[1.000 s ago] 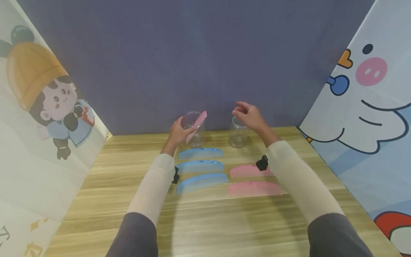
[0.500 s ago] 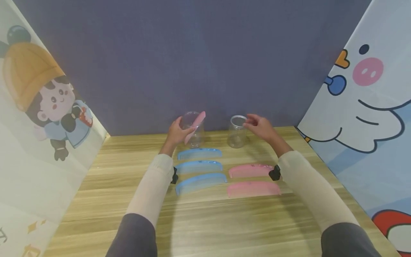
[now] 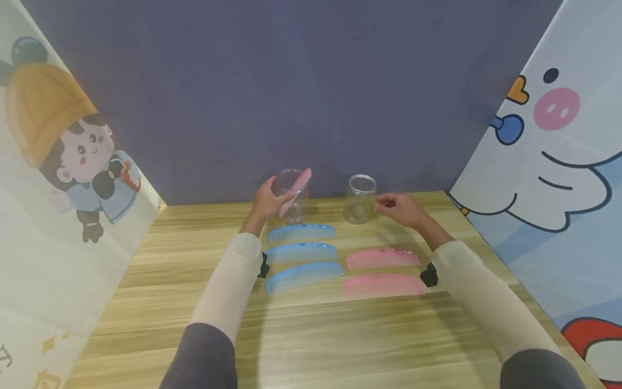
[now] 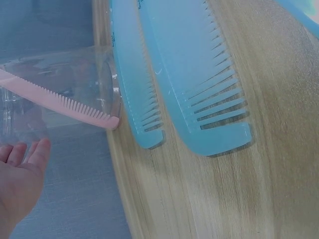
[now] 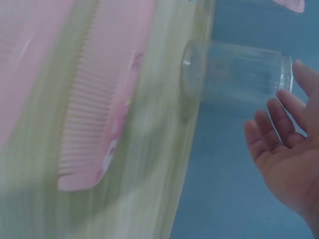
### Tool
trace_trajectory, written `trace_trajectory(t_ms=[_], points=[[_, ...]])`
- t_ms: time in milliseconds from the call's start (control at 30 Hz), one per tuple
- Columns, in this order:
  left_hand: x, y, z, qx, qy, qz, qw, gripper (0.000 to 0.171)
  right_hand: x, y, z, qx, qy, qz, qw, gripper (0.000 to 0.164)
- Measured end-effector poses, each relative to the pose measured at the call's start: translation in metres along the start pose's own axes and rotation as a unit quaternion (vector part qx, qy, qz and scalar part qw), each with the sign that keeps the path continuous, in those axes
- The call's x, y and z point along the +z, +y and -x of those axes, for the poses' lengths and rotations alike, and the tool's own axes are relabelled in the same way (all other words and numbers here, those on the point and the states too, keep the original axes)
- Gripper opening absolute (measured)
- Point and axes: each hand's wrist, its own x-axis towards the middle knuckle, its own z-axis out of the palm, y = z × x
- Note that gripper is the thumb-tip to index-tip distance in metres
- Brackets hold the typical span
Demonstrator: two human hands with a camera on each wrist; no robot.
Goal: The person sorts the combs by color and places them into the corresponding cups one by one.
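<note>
In the head view my left hand grips the side of a clear plastic jar, thumb across its front. Inside that jar a pink comb leans diagonally, its top end above the rim. The left wrist view shows the comb's lower end at the jar's bottom and my fingers against the jar's wall. A second clear jar, with nothing visible inside, stands upright to the right. Beside it, my right hand holds nothing; the right wrist view shows its fingers loosely spread near the jar's rim.
Three blue combs lie in a column on the wooden table before the left jar. Two pink combs lie before the right jar. A dark panel rises behind, with printed side walls left and right.
My right hand has moved from above the right jar's mouth to its right side and lower, uncovering the rim and the upper pink comb. The left hand keeps its hold.
</note>
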Motion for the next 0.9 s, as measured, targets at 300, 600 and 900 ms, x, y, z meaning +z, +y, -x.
trace_trajectory(t_ms=[300,600,900], points=[[-0.001,0.001,0.001,-0.002,-0.004,0.005,1.0000,0.100,0.003,0.025,0.018,-0.037,-0.024,0.036,0.998,0.039],[0.000,0.002,0.001,0.000,-0.007,-0.001,1.0000,0.099,0.013,0.042,0.041,-0.024,-0.055,0.043,0.997,0.046],[0.000,0.001,0.001,-0.005,-0.015,0.018,0.9997,0.100,0.019,0.054,0.054,-0.009,-0.084,0.050,0.995,0.049]])
